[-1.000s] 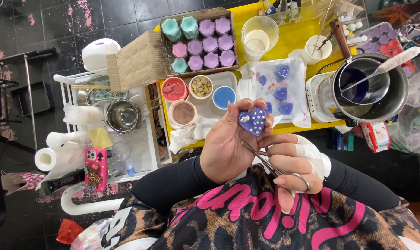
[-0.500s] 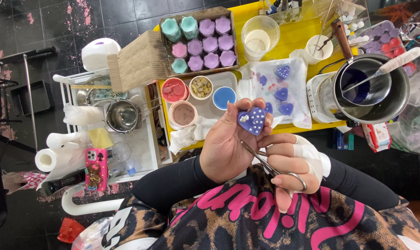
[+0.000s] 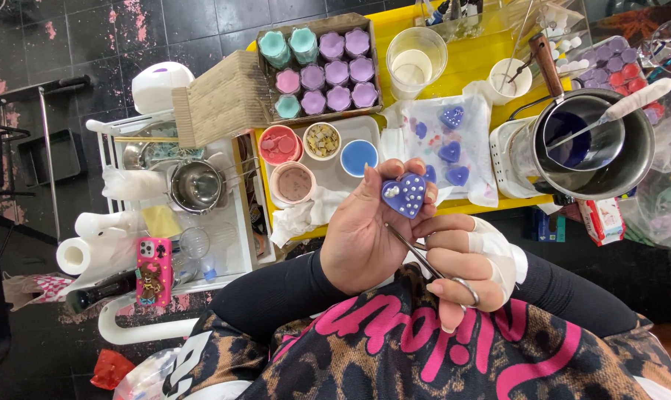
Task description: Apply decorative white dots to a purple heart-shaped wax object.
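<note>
My left hand (image 3: 365, 237) holds up a purple heart-shaped wax piece (image 3: 404, 194) dotted with small white beads, pinched between thumb and fingertips. Just to its right, my right hand (image 3: 461, 263), partly wrapped in white cloth, grips a thin metal tool (image 3: 417, 255) with a ring handle. The tool's tip points up toward the underside of the heart. Both hands hover above my lap, in front of the yellow table (image 3: 468, 59).
On the table sit a box of teal and purple flower-shaped moulds (image 3: 320, 67), small bowls of colour (image 3: 357, 157), a white cloth with purple hearts (image 3: 450, 144), a cup (image 3: 417, 55) and a pot with purple liquid (image 3: 591, 144). A white cart (image 3: 187, 215) with a pink phone (image 3: 153, 270) stands left.
The hands have stayed almost still. The heart and the tool remain in the same grip, shifted only slightly.
</note>
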